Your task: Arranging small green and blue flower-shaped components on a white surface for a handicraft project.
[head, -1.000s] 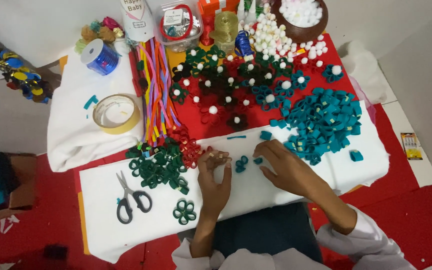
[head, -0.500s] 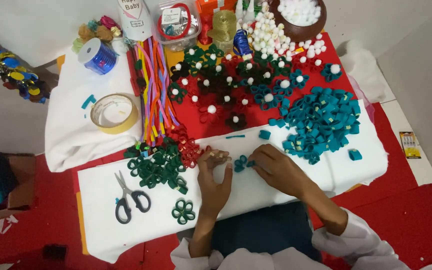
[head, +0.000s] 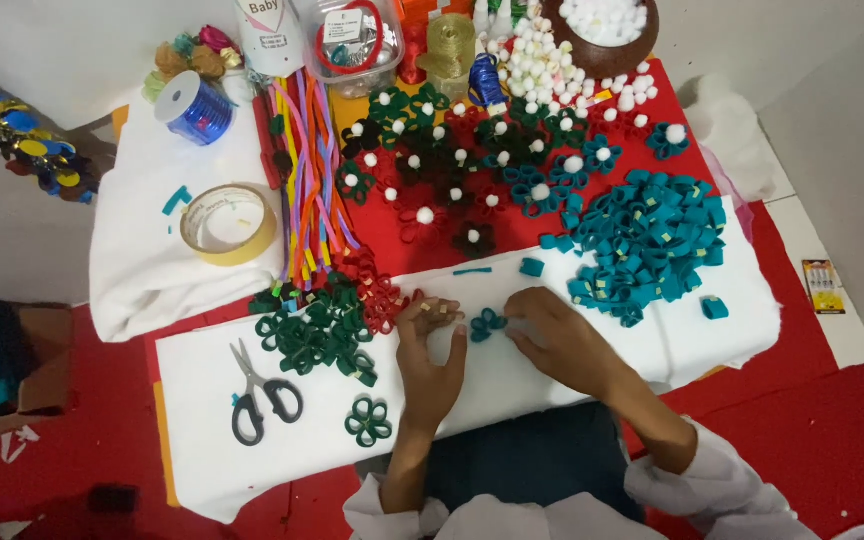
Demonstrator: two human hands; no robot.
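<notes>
While the left hand point(head: 430, 345) pinches something small and pale at its fingertips, too small to identify, the small teal flower of looped paper strips point(head: 487, 323) lies on the white sheet point(head: 552, 385) just right of those fingertips, touching the curled fingers of the right hand point(head: 562, 340), which is nearer; right-hand grip on it unclear. Flower is roughly round, no clear long axis. Pile of teal paper loops point(head: 652, 245) sits up-right, heap of dark green paper loops point(head: 317, 335) left, black-handled scissors point(head: 257, 390) far left.
</notes>
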